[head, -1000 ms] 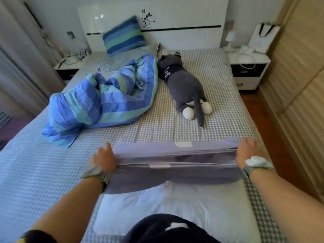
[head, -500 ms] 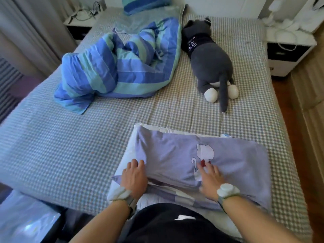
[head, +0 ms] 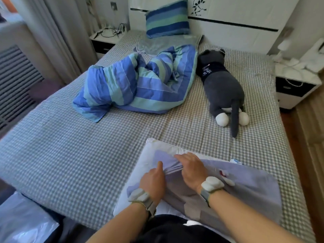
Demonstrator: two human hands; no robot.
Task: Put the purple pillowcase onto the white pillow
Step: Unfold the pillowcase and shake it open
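The white pillow (head: 149,155) lies on the checked bed at the near edge, its far left corner bare. The purple pillowcase (head: 252,186) lies on top of it, flat on the right and bunched into folds on the left. My left hand (head: 153,181) grips the bunched cloth near the pillow's left end, thumb pointing away from me. My right hand (head: 191,170) sits close beside it and gathers the same folds under curled fingers. Both wrists carry pale bands.
A crumpled blue and green striped quilt (head: 133,85) lies mid-bed on the checked sheet (head: 70,155). A grey plush cat (head: 222,90) stretches along the right. A striped pillow (head: 167,18) leans on the headboard. Nightstands (head: 294,85) flank the bed.
The view has lifted back up. My right hand moved left from the cat print to join my left hand, and the pillowcase's left end is now bunched between them.
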